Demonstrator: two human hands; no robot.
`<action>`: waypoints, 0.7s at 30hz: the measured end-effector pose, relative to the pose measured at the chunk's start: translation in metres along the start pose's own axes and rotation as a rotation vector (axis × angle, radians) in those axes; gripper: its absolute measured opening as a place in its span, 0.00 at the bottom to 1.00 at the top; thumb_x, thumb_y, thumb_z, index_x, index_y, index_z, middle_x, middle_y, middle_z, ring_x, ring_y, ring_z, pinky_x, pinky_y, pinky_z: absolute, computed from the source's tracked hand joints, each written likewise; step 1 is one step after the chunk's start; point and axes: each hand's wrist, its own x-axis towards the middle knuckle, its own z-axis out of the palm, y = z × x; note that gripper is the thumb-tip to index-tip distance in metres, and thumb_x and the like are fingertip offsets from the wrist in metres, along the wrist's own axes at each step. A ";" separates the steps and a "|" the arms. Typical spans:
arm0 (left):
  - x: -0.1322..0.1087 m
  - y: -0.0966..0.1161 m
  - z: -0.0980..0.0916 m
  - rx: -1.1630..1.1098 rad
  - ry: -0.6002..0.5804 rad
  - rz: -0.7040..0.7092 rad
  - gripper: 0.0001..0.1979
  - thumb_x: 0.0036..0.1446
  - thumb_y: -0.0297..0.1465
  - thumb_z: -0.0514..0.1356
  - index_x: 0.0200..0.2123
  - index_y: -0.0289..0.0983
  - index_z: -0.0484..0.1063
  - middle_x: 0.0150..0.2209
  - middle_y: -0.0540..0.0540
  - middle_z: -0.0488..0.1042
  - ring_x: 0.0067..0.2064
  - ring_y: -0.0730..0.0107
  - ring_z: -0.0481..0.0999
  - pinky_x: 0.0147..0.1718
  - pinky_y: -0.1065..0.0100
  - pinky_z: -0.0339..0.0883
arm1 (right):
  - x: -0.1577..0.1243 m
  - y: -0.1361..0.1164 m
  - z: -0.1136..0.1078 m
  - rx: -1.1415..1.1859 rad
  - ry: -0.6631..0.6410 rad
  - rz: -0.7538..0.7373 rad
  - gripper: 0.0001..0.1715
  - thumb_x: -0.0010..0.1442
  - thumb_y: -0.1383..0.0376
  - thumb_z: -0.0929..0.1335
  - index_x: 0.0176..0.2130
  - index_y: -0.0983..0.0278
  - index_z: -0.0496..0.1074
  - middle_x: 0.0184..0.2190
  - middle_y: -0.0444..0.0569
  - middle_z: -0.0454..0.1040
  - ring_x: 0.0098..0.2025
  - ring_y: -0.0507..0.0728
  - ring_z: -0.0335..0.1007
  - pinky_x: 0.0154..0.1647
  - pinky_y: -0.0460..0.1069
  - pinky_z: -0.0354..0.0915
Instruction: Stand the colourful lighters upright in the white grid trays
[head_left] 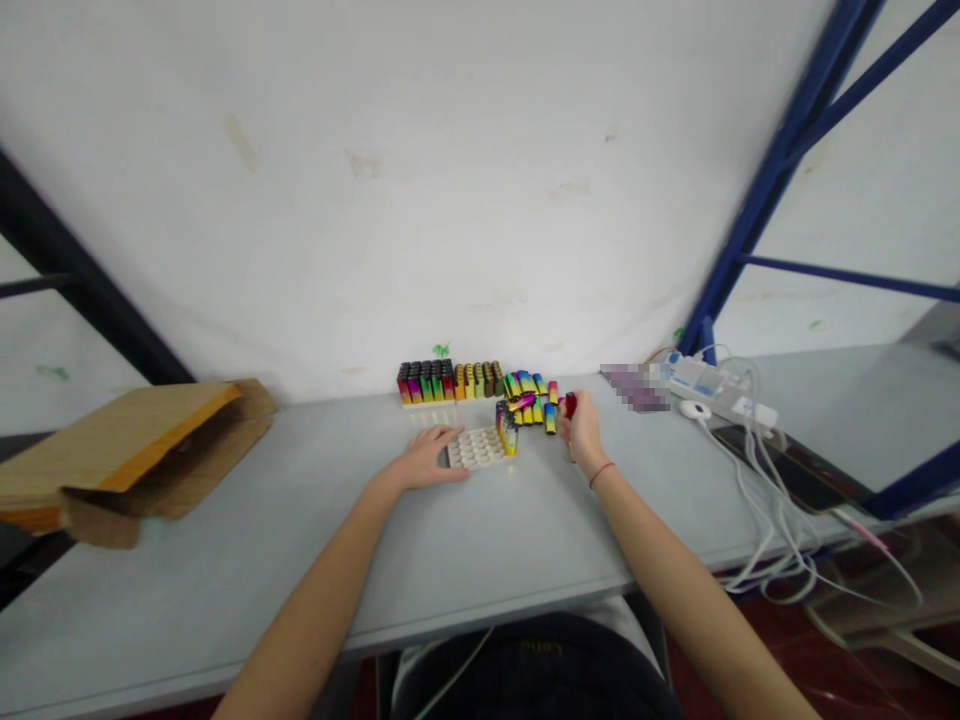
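My left hand [433, 458] grips the left end of a white tray [476, 450] with rows of holes, thumb at its front edge and fingers at its back. Several lighters [508, 430] stand upright in the tray's right end; the holes beside my left hand hold nothing. My right hand [583, 430] is closed around a lighter [571, 404] with a dark red upper end, held right of the tray; the fingers cover most of it. Between tray and wall lies a loose pile of multicoloured lighters [529, 384], close to my right hand.
Filled rows of upright lighters [426, 382] stand against the wall. A cardboard box [127, 450] lies at the left. On the right are a power strip [720, 388], a white round plug [695, 410], a dark flat device [787, 465] and tangled white cables [761, 500]. Blue shelf posts [765, 190] rise there.
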 end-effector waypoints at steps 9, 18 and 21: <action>-0.001 -0.001 -0.001 -0.015 -0.014 -0.016 0.46 0.45 0.51 0.63 0.63 0.35 0.54 0.59 0.36 0.59 0.60 0.48 0.59 0.59 0.55 0.51 | -0.006 0.002 0.008 -0.191 -0.067 -0.410 0.18 0.57 0.49 0.64 0.36 0.60 0.65 0.26 0.43 0.66 0.29 0.53 0.62 0.31 0.47 0.63; -0.002 -0.006 -0.004 -0.070 -0.009 -0.011 0.46 0.41 0.51 0.66 0.59 0.32 0.60 0.55 0.36 0.63 0.58 0.49 0.62 0.59 0.57 0.53 | -0.015 -0.022 0.011 -0.374 -0.123 -0.576 0.24 0.55 0.52 0.68 0.45 0.65 0.73 0.36 0.51 0.74 0.36 0.56 0.69 0.41 0.52 0.66; -0.002 -0.008 -0.004 -0.082 0.001 0.011 0.44 0.41 0.51 0.66 0.57 0.33 0.62 0.54 0.37 0.64 0.57 0.49 0.63 0.58 0.58 0.54 | -0.019 -0.024 0.019 -0.295 -0.199 -0.540 0.22 0.54 0.53 0.69 0.45 0.65 0.72 0.38 0.52 0.76 0.37 0.56 0.72 0.42 0.52 0.68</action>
